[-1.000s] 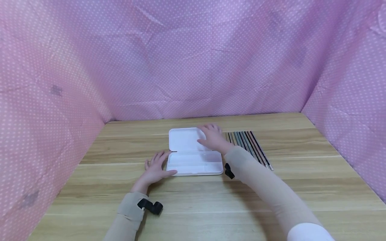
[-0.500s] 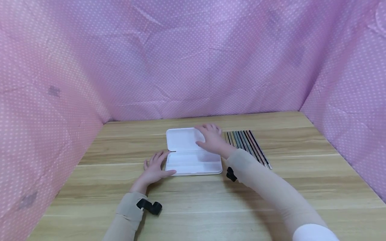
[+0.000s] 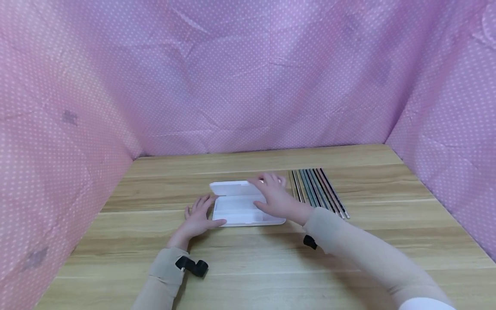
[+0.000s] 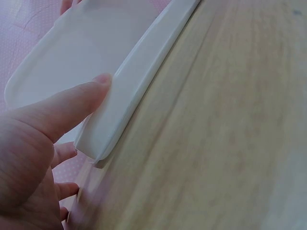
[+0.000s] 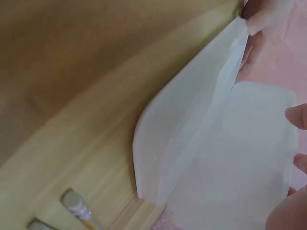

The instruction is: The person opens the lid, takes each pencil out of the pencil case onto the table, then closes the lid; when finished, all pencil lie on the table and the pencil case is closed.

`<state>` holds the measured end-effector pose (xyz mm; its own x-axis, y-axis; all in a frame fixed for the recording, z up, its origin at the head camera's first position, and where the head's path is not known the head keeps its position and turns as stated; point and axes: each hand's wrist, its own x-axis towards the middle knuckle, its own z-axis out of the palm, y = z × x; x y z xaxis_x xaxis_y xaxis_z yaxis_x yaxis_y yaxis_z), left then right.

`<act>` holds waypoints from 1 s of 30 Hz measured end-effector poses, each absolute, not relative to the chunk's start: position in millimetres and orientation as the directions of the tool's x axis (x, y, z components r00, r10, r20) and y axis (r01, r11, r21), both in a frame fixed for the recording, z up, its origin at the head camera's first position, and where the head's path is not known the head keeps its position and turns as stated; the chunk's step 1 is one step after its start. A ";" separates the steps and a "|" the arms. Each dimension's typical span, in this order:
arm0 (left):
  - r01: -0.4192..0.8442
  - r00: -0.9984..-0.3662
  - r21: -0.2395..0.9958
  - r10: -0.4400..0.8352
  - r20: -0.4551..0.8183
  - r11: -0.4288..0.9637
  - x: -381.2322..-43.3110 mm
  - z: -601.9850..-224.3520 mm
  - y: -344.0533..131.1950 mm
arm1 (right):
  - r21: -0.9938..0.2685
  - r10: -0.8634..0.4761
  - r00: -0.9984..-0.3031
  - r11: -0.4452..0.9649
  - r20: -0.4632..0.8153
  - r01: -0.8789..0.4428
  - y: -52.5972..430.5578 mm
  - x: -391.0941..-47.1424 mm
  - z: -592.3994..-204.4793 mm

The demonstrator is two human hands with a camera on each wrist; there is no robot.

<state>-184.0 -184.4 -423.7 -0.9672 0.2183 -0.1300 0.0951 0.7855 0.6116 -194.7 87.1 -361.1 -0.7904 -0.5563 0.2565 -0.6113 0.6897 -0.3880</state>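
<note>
A white pencil case (image 3: pixel 236 211) lies on the table with its hinged lid (image 3: pixel 228 188) raised at a tilt. Its compartments hold nothing that I can see. My left hand (image 3: pixel 199 215) holds the case's left end, the thumb on the front rim and the fingers along the end and back corner. In the left wrist view the thumb (image 4: pixel 72 105) lies against the front wall. My right hand (image 3: pixel 277 196) grips the lid near its right end, fingers over the far edge and thumb on the near side. The right wrist view shows fingertips (image 5: pixel 298 116) at the lid's edge.
Several pencils (image 3: pixel 317 189) lie side by side on the wooden table (image 3: pixel 248 267), right of the case and close to my right forearm. Pink dotted cloth (image 3: pixel 248 86) hangs behind the table and along both sides.
My right hand has moved toward me, bringing the lid from lying back to a steeper tilt above the case. The left hand stays at the case's left end.
</note>
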 end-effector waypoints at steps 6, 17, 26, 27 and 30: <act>0.100 -0.967 0.613 0.221 -0.125 0.784 -182.7 -422.6 -184.2 | -0.420 -0.588 -0.769 0.649 0.251 -0.634 90.0 -182.7 -362.8; 0.110 -0.967 0.611 0.226 -0.117 0.784 -183.0 -421.2 -189.0 | -0.440 -0.615 -0.756 0.629 0.222 -0.641 91.9 -173.6 -361.9; 0.106 -0.966 0.661 0.236 -0.110 0.743 -186.6 -417.5 -194.3 | -0.480 -0.620 -0.759 0.613 0.200 -0.627 93.4 -169.9 -359.8; 0.096 -0.965 0.683 0.236 -0.114 0.724 -186.3 -417.1 -194.9 | -0.482 -0.620 -0.761 0.616 0.191 -0.623 93.6 -169.2 -360.0; 0.083 -0.962 0.743 0.248 -0.114 0.664 -184.3 -415.6 -199.3 | -0.485 -0.622 -0.764 0.621 0.175 -0.616 93.9 -166.8 -362.1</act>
<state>-184.3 -199.3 -415.6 -0.9620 0.2480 -0.1143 0.0828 0.6639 0.7432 -166.8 93.9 -362.1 -0.7636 -0.6216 0.1749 -0.6162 0.6205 -0.4850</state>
